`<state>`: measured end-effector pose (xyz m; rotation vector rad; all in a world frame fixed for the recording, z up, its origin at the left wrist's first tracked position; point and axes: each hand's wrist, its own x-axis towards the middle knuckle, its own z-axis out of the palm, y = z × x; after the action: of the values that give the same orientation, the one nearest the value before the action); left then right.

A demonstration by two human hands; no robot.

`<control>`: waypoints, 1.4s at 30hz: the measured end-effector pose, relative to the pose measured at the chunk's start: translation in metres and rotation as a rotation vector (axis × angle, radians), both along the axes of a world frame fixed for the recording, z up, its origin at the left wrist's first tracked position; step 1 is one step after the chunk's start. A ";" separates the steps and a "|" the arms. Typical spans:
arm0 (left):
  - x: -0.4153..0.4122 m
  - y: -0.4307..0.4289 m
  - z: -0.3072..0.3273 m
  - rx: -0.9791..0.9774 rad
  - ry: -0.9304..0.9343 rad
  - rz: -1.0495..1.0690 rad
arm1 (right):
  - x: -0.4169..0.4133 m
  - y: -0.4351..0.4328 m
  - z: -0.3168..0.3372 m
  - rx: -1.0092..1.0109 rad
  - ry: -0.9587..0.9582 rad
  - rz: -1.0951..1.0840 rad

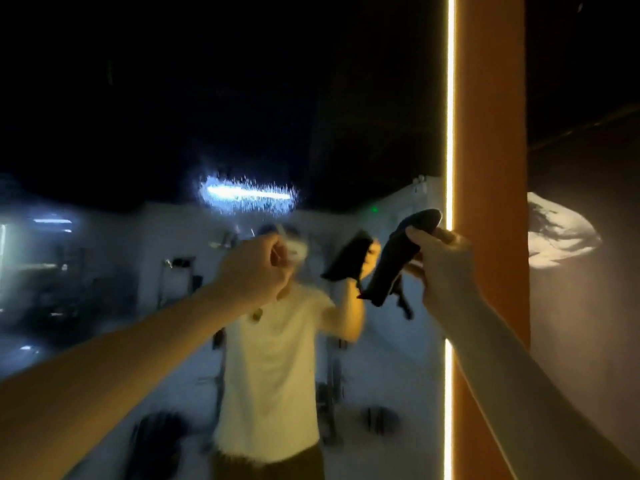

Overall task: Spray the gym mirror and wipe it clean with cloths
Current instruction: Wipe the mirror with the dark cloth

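The right hand [446, 268] pinches a dark cloth [398, 261] up near the mirror [138, 133], likely to wipe the spray patch [247, 197]. The left hand [256, 268] has its fingers curled, but blur hides whether they hold anything.

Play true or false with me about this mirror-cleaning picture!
1. The right hand holds a dark cloth. True.
2. The tall panel beside the mirror is green. False: it is orange, with a bright light strip along its edge.
3. Spray droplets sit on the mirror. True.
4. The shirt in the reflection is black. False: it is pale, nearly white.
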<state>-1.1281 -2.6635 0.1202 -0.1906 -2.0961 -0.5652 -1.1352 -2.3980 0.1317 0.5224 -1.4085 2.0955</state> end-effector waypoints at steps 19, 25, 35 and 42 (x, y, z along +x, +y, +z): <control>-0.056 -0.062 0.049 -0.406 0.553 0.442 | -0.074 -0.165 0.090 1.019 0.620 -0.806; -0.092 -0.076 0.034 -0.461 0.477 0.494 | -0.127 -0.051 0.084 1.011 0.502 -1.336; -0.098 -0.083 0.035 -0.499 0.551 0.518 | -0.145 -0.075 0.099 0.939 0.490 -1.233; -0.099 -0.081 0.033 -0.499 0.592 0.510 | -0.118 -0.195 0.098 1.108 0.676 -1.205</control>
<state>-1.2273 -2.7444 0.1531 -0.0820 -1.5731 0.3028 -1.2530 -2.5928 0.2302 0.4817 -1.6615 0.0814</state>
